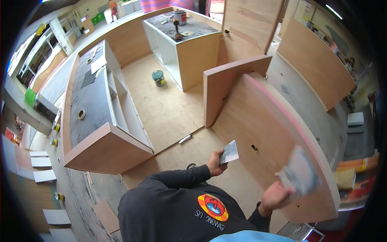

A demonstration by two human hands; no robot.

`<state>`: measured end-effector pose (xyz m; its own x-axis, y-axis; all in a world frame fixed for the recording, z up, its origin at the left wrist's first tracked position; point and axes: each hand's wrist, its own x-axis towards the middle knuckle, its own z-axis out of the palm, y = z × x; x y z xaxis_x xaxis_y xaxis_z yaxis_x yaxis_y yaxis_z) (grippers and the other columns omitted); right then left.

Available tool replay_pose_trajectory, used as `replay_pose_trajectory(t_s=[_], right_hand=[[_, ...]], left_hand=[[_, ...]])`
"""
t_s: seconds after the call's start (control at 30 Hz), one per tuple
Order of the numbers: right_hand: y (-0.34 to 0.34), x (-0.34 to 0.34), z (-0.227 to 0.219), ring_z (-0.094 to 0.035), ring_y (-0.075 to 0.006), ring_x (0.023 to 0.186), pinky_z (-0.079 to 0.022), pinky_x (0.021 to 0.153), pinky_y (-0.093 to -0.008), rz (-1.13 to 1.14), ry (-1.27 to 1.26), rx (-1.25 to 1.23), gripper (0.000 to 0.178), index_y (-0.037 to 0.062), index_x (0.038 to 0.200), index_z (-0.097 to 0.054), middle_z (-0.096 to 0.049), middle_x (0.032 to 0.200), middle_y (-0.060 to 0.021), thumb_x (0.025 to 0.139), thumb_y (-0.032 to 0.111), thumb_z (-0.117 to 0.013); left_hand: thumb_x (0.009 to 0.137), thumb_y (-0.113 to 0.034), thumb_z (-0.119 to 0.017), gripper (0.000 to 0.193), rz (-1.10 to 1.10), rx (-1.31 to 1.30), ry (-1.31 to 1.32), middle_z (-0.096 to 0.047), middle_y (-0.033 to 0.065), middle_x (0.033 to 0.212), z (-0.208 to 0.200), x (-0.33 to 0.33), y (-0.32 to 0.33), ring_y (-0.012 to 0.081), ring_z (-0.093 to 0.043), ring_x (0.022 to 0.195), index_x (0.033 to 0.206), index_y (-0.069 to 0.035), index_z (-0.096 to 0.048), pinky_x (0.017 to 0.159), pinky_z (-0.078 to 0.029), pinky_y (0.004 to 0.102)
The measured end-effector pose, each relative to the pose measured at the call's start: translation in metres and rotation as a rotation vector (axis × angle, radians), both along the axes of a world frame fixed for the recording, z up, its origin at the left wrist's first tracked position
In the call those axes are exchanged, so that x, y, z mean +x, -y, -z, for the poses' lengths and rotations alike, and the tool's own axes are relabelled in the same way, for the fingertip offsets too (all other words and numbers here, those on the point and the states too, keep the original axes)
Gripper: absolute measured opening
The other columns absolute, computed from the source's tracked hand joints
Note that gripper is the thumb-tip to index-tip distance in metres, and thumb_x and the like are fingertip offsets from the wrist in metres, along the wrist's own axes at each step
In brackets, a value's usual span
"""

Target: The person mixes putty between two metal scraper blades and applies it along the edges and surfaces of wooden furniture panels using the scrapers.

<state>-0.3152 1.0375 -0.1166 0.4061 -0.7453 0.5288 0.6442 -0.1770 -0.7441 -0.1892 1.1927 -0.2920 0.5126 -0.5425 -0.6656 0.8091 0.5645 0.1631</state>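
In my left hand (216, 164) is a small flat rectangular plate (229, 152), pale and smeared with grey, pinched at its near-left edge. My right hand (276, 196) grips a larger whitish-grey flat sheet or blade (301, 172), too blurred by motion to name. It is beside the curved wooden panel (262, 133), which stands to the right with a pink-tinted top edge. From this view I cannot tell whether the sheet touches the panel. A small hole with a dark fitting (254, 149) shows in the panel's face.
A wooden counter frame (109, 149) with a dark top curves along the left. A white-sided cabinet (197, 66) bearing a can (180, 17) stands behind. On the board floor are a dark green tin (158, 78) and a white tube (185, 139). Another large panel (314, 66) leans at the right.
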Motion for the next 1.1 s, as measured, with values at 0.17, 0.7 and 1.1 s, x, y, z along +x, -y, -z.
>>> replay_pose_trajectory(t_s=[0.17,0.7,1.1], right_hand=[[-0.076,0.12,-0.052,-0.058,-0.0303,0.09,-0.049,0.075,-0.0439,-0.142,0.036,-0.572,0.036,-0.0008,0.125,-0.05,-0.058,0.108,-0.0171,0.1,0.025,-0.048],[0.053,0.053,0.396,-0.064,-0.0334,0.089,-0.052,0.077,-0.0424,-0.056,-1.52,0.134,0.036,-0.0076,0.116,-0.059,-0.067,0.103,-0.0223,0.099,0.023,-0.048],[0.098,0.024,0.485,-0.064,-0.0305,0.094,-0.053,0.076,-0.0445,-0.153,-1.492,0.095,0.037,-0.0062,0.117,-0.06,-0.066,0.108,-0.0203,0.095,0.023,-0.056]], left_hand=[[0.1,-0.036,-0.041,0.028,-0.078,-0.086,0.027,-0.049,-0.0011,0.06,0.004,0.046,-0.036,0.0131,-0.032,0.042,0.085,-0.018,-0.057,0.039,-0.022,0.028],[0.091,-0.046,-0.043,0.044,-0.399,-0.588,0.241,-0.028,-0.0006,0.051,0.037,0.092,-0.267,0.0137,-0.026,0.043,0.062,-0.014,-0.036,0.043,-0.023,0.0302],[0.093,-0.049,-0.047,0.047,-0.638,-0.327,-0.065,-0.027,-0.0013,0.052,0.042,0.094,-0.204,0.0132,-0.028,0.042,0.062,-0.014,-0.039,0.04,-0.021,0.0288]])
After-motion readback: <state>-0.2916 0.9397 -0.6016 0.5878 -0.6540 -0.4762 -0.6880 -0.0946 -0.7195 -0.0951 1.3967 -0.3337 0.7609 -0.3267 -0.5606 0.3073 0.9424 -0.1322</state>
